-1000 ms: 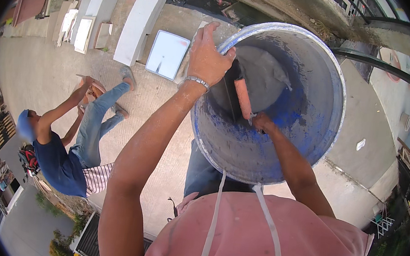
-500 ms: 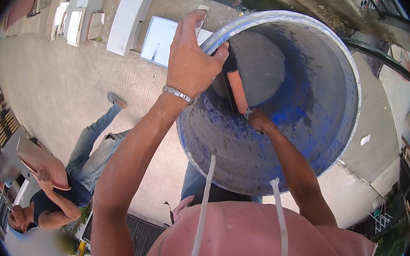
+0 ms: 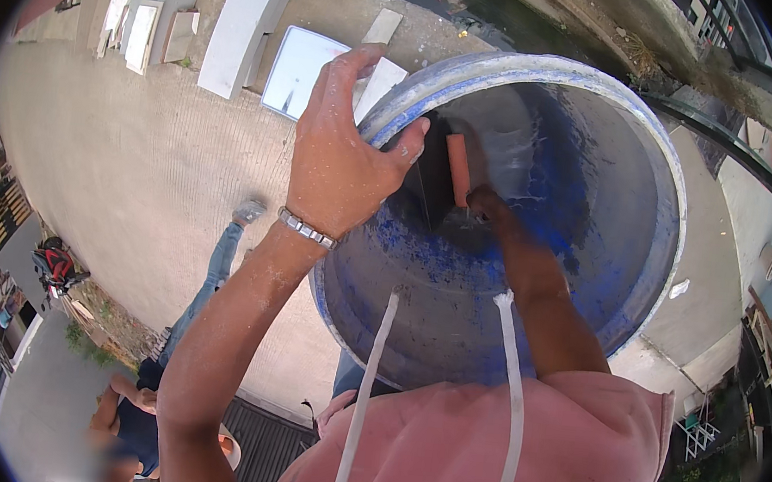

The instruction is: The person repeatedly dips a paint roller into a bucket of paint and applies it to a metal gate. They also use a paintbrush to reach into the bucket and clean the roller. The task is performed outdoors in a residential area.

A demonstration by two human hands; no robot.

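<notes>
A large round drum (image 3: 623, 292), grey inside with blue stains, leans open toward me. My left hand (image 3: 353, 145) grips its far-left rim, fingers outside and thumb over the inner side. Inside the drum, my right hand (image 3: 487, 204) is closed at the lower end of an orange-handled flat trowel (image 3: 457, 169). The trowel's dark blade (image 3: 434, 176) lies close to the left wall. Wet-looking streaks (image 3: 517, 151) show on the grey surface deep in the drum. Shadow partly hides my right fingers.
White slabs (image 3: 244, 27) and a pale blue-white panel (image 3: 302, 70) lie at the far left. A co-worker (image 3: 142, 413) is on the lower left. A dark rail (image 3: 739, 145) runs past the drum's right side. Two white cords (image 3: 513, 374) hang from my pink top.
My right hand and the trowel have shifted slightly farther into the drum. Streaks now show on the grey surface inside. The co-worker has moved nearer, and the board they held is out of sight.
</notes>
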